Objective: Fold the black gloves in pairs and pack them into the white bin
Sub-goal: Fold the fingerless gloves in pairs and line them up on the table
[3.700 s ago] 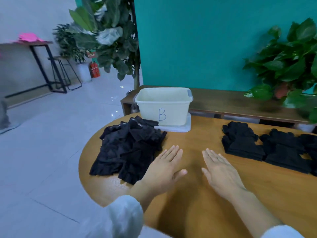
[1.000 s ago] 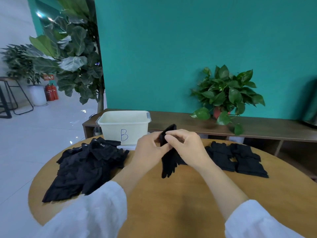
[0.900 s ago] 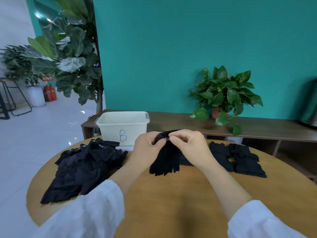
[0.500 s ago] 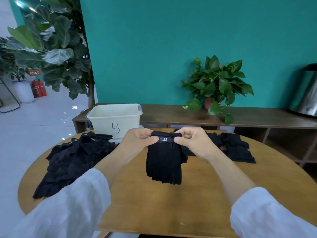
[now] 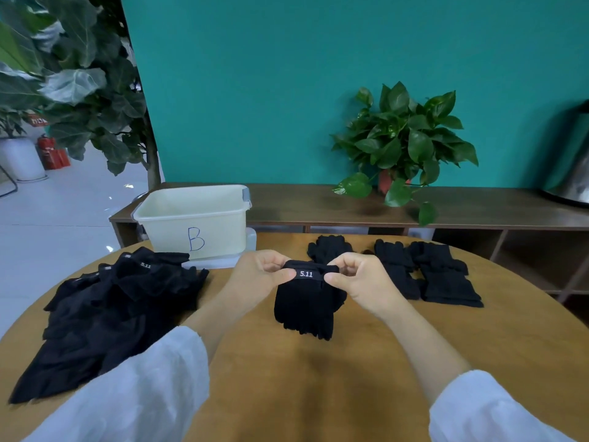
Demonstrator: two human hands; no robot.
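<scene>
Gloves, black knit pair, hang cuff-up, fingertips down toward the round wooden bench, long axis vertical. Left hand and right hand pinch the cuff's two ends, thumb against curled fingers, wrists level. White plastic bin stands behind-left.

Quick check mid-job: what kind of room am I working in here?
Probably an office lounge or lobby, not a warehouse: a round wooden table, a low wooden sideboard holding a potted plant, and a teal wall.
</scene>
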